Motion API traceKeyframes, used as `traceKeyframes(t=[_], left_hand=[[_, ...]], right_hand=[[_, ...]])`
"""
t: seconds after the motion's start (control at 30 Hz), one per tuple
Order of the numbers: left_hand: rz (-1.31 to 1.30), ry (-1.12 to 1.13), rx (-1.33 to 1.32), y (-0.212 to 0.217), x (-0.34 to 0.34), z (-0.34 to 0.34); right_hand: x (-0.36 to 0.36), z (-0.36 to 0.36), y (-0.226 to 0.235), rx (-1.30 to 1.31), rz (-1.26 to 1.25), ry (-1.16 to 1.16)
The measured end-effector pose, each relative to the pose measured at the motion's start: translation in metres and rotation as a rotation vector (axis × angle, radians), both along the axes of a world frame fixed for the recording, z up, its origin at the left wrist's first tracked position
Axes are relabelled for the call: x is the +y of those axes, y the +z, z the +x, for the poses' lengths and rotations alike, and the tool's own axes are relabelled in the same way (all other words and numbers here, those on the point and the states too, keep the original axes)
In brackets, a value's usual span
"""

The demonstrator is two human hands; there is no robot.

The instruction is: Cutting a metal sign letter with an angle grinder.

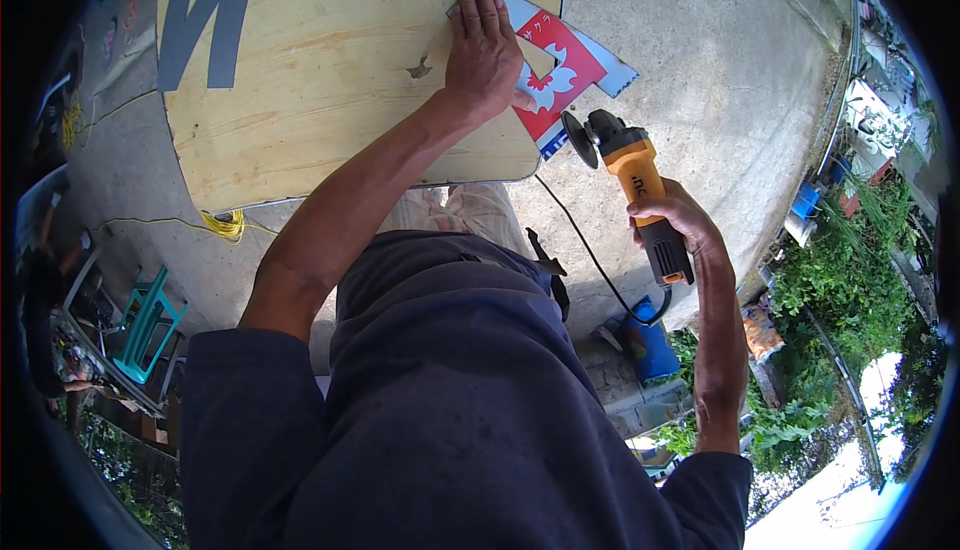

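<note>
Plywood [330, 130] supports the sheet [576, 66] under left fingers [488, 14] — right fingers [658, 208] wrap the grinder [637, 168]

The left hand [485, 60] rests on a red sheet [580, 75] overhanging the right edge of the table [330, 100], while the right hand [682, 218] grips a grinder [634, 165], its disc [579, 140] near the sheet and its cord [588, 239] curving below, with a grey zigzag piece [222, 35] on the table and a green chair [150, 315] at lower left.

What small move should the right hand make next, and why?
Perhaps ease the grinder toward the overhanging edge of the printed sheet: the right hand grips the grinder, its disc close to that edge, and the left hand rests on the sheet.
</note>
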State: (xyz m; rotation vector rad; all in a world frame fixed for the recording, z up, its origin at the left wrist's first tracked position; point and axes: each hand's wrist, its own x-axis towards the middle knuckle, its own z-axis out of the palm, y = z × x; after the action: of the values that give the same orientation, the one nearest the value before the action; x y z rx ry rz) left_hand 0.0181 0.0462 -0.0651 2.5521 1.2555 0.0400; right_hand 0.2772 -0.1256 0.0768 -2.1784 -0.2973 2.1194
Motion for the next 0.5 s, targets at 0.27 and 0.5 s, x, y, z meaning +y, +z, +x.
traceKeyframes(t=[0.27, 0.5], left_hand=[[0.012, -0.008, 0.027, -0.001, 0.001, -0.001], [-0.016, -0.021, 0.002, 0.007, -0.003, -0.004]], right_hand=[[-0.015, 0.001, 0.009, -0.045, 0.007, 0.006], [-0.033, -0.009, 0.018, -0.083, 0.11, -0.183]])
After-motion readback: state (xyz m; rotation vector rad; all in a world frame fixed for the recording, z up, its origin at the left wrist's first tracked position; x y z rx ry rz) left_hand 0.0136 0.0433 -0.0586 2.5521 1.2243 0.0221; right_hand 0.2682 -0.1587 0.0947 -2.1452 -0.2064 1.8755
